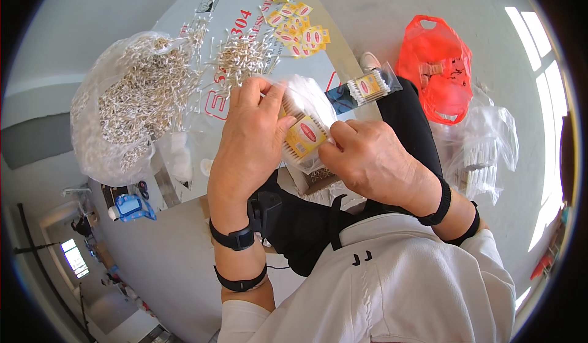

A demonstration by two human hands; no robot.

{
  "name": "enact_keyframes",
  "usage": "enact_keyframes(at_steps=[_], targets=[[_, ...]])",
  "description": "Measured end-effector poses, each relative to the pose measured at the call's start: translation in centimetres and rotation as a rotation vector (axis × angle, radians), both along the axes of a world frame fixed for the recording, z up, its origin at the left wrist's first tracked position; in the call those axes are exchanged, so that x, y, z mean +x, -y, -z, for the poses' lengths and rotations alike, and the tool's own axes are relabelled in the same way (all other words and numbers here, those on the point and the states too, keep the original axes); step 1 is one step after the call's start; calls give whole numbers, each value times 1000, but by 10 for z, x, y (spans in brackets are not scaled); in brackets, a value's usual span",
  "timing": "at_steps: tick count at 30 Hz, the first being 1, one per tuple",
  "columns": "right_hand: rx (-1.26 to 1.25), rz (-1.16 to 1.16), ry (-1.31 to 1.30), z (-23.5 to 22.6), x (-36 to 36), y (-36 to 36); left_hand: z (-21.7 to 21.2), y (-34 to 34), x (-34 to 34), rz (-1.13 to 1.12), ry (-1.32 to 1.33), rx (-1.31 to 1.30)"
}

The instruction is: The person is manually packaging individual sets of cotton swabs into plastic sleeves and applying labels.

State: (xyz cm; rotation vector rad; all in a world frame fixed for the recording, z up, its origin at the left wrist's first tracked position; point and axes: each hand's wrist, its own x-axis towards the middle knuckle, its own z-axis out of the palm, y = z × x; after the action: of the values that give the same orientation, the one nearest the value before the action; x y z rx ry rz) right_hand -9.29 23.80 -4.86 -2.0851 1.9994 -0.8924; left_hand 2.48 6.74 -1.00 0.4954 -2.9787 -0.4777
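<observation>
Left hand [250, 136]: fingers curled, thumb and fingertips closed on a clear packet [304, 136] at its left side.
Right hand [375, 159]: thumb and forefinger pinched on the packet's right edge.
Held packet: above the person's lap by the desk [214, 141], containing cotton swabs and a yellow card.
Big clear bag [92, 150]: on the desk's left, crammed with loose swabs; others lie in a pile [245, 54] beside it.
Finished-looking packet [370, 87]: at the right edge, swabs behind a yellow card.
Red bag [422, 37]: brownish pieces inside, contents unclear.
Clear floor bag [503, 136]: swab bundles.
</observation>
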Motion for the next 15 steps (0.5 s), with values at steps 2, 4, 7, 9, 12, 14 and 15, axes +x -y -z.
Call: enact_keyframes(at_steps=[2,4,7,9,12,14,15], targets=[[4,12,-13,-2,1,1,1,6,-2,-25,-36,108],[44,23,49,-13,8,2,1,10,-6,27,-21,23],[119,59,121,-15,25,4,10,13,-15,121,-93,-18],[169,78,106,-15,28,8,3,20,-15,67,-144,57],[158,64,121,-11,31,7,-1,24,-22,-15,-331,-43],[136,67,107,-13,32,5,5,36,-24,-51,-470,-226],[112,71,97,-15,33,5,18,51,-18,-31,-364,1]])
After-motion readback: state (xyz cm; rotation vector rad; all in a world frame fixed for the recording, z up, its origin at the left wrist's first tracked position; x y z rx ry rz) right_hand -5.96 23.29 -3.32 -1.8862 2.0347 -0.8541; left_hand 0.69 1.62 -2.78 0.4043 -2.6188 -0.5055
